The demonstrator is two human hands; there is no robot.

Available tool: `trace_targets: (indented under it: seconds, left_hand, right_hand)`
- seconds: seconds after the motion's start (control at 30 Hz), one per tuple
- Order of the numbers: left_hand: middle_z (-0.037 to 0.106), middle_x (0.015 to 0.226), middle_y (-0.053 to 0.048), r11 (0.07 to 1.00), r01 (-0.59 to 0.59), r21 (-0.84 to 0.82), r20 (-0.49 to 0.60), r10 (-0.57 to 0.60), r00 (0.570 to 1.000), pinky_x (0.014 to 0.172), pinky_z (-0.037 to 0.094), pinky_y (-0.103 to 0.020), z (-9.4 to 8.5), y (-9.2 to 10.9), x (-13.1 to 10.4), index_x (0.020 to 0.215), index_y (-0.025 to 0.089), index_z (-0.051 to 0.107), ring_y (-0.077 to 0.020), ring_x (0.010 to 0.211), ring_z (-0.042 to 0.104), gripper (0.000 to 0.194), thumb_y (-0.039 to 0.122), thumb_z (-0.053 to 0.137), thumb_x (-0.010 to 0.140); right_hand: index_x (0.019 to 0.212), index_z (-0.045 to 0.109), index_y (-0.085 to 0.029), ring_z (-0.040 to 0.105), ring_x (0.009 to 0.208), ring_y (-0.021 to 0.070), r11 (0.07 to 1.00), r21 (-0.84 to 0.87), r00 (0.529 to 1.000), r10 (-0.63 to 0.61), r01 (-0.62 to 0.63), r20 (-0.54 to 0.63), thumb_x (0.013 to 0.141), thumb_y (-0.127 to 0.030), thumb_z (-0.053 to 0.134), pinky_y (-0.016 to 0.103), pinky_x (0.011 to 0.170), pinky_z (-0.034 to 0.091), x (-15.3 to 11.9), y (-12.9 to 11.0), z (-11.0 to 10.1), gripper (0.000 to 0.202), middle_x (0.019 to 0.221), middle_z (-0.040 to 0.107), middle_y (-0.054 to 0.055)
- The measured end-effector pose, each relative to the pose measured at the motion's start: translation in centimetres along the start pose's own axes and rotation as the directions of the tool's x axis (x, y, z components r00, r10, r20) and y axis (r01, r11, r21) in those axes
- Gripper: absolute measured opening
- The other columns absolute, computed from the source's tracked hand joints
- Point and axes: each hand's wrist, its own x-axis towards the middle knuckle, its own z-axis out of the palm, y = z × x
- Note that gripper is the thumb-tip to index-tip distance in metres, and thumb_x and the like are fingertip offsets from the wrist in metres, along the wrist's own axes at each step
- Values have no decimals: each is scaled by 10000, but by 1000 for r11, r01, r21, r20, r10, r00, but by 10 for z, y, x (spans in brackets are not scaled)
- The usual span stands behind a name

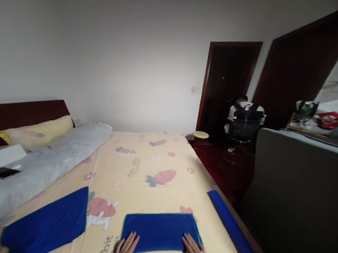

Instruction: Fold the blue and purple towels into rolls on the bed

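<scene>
A blue cloth (160,229) with green edging lies flat on the bed's patterned sheet (139,162), roughly a rectangle. My left hand (126,249) rests on its near left corner, fingers stretched out. At the near right corner, my right hand (194,246) lies palm down with its fingers extended. To the left, a second blue cloth (51,227) is spread in an uneven shape. Along the bed's right edge sits a long, narrow blue roll (230,222).
Grey bedding (68,145), a yellow pillow (42,131) and a phone (2,172) are at the left. Beyond the bed's right edge stand a round stool (200,135), a seated person (245,118) and a dark panel (302,185) beside a cluttered table (322,122).
</scene>
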Motion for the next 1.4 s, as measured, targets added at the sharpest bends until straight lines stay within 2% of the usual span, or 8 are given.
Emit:
trace_targets:
  seconds: [0.13,0.33,0.53,0.77,0.93,1.03,1.17,1.4]
  left_hand:
    - [413,1541,64,985,158,75,-48,-154,987,1131,332,-427,-9,-34,-18,1422,474,393,-206,1405,395,604,209,452,882]
    - [691,1228,14,973,229,5,32,-229,973,1038,391,-371,-36,-19,-4,1181,371,662,-201,1173,573,505,122,483,780]
    - [715,1113,15,965,263,-13,117,-260,959,1082,337,-386,-53,-16,-2,976,309,689,-205,1135,579,350,131,500,741]
    - [600,1385,-92,932,351,85,139,-360,923,1136,291,-497,-30,17,27,1307,217,582,-259,1315,493,637,44,412,717]
    - [461,1517,4,994,76,-76,133,-66,989,1176,323,-383,14,70,47,1438,290,445,-183,1395,411,666,50,328,828]
    - [361,1569,32,994,-72,-83,60,77,995,1175,334,-374,25,85,45,1512,325,273,-167,1427,358,645,126,343,902]
    - [286,1595,62,990,-137,-17,-17,137,990,1171,323,-356,16,64,29,1527,382,74,-144,1437,333,649,201,332,959]
    - [375,1555,22,991,85,101,-69,-78,995,1152,307,-449,7,-4,4,1501,403,71,-196,1411,389,557,413,307,997]
  right_hand:
    - [1335,556,-370,583,1228,243,996,-65,998,54,-57,-34,879,-230,468,369,934,459,-14,34,-17,486,1386,577,12]
    - [1076,685,-242,632,1064,212,989,-64,991,131,-130,0,803,-63,417,356,953,376,16,5,-63,422,1107,726,39]
    - [822,671,-227,600,901,230,987,-65,980,152,-145,129,798,-99,432,394,919,370,27,-5,-88,272,848,691,34]
    - [1104,672,-212,593,1107,299,947,-160,961,275,-277,-38,772,-151,503,473,1008,376,38,-20,-51,379,1161,683,111]
    - [1248,616,-263,582,1210,255,999,43,990,-26,33,-139,837,-229,517,409,1047,407,43,-81,1,424,1309,643,45]
    - [1304,581,-283,590,1217,235,995,54,978,-74,86,-196,890,-234,474,386,1002,459,37,-104,24,430,1336,621,26]
    - [1403,484,-300,567,1249,232,998,-8,983,-58,58,-175,956,-283,409,411,995,480,22,-75,16,454,1388,568,23]
    - [1408,488,-279,513,1296,328,974,-89,976,203,-210,-85,964,-523,397,573,993,471,-1,-2,-17,515,1438,499,77]
